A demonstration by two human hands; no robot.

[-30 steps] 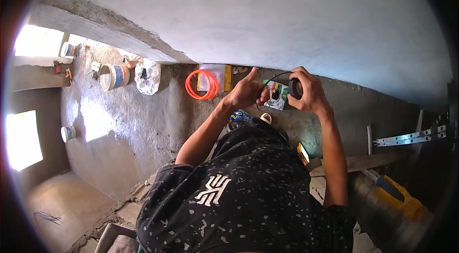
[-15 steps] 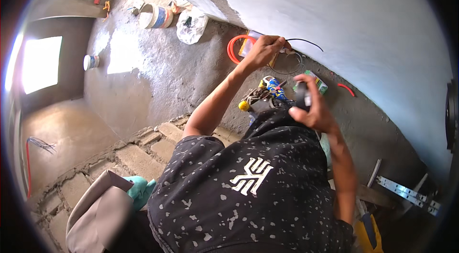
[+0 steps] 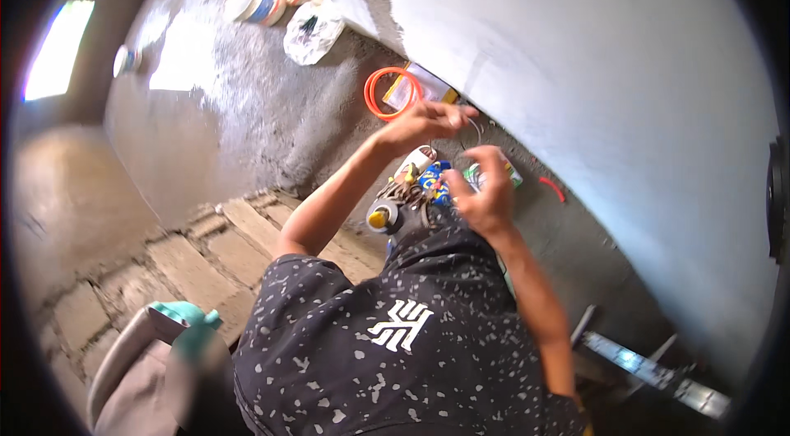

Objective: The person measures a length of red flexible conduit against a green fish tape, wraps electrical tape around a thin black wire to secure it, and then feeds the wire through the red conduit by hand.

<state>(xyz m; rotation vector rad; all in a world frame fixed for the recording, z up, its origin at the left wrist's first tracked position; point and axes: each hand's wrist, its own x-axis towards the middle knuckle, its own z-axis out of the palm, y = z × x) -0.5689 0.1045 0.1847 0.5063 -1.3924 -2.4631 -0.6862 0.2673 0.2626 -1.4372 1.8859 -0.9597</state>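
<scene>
My left hand (image 3: pixel 421 125) reaches out over the floor near the wall. Its fingers are blurred, and whether they pinch anything cannot be seen. Thin grey wire (image 3: pixel 480 130) shows just beyond the fingertips. My right hand (image 3: pixel 487 193) is lower and to the right, thumb and fingers curved apart with nothing visible between them. Below my left forearm, a grey ring like a tape roll (image 3: pixel 372 218) surrounds a yellow knob (image 3: pixel 379 219). Beside it are tools with brownish handles (image 3: pixel 403 191) and a blue and yellow item (image 3: pixel 434 179), partly behind my right hand.
A coil of orange tubing (image 3: pixel 369 90) lies by a flat packet (image 3: pixel 418 83) against the wall. A short red tube piece (image 3: pixel 553 189) and metal rails (image 3: pixel 629 360) are to the right. A bucket (image 3: pixel 267 6) and a white plastic bag (image 3: pixel 313 34) stand farther off.
The black roll has left my right hand, and a grey ring now shows around the yellow knob. The black wire by my left hand no longer shows. The whole view has shifted.
</scene>
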